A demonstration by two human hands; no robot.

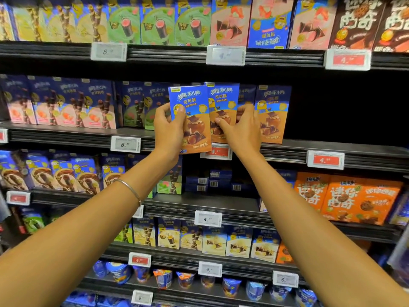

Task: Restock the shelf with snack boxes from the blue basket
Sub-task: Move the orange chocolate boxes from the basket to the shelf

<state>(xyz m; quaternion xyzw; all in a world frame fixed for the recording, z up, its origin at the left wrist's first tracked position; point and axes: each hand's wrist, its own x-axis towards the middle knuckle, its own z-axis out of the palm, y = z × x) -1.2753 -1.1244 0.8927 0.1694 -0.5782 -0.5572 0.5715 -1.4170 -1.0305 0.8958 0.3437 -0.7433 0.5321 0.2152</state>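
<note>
Silver bracelet [130, 188] rings the left forearm, which is raised and stretched toward the shelf [287, 149]. The left hand [169, 129] grips the first snack box [192, 103] upright, thumb across its front and fingers curled behind its left edge. Just right of that thumb, the second snack box [223, 100] sits tucked behind the first. The right hand [243, 127] pinches it, thumb on its face and fingers wrapped round its right edge. Beyond those fingers a matching box [273, 114] stands on the shelf. Below the thumbs, the first box partly covers a red price tag [218, 151].

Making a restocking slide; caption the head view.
Left hand grips the left snack box, right hand the right snack box, both at the shelf beside a matching box.
</note>
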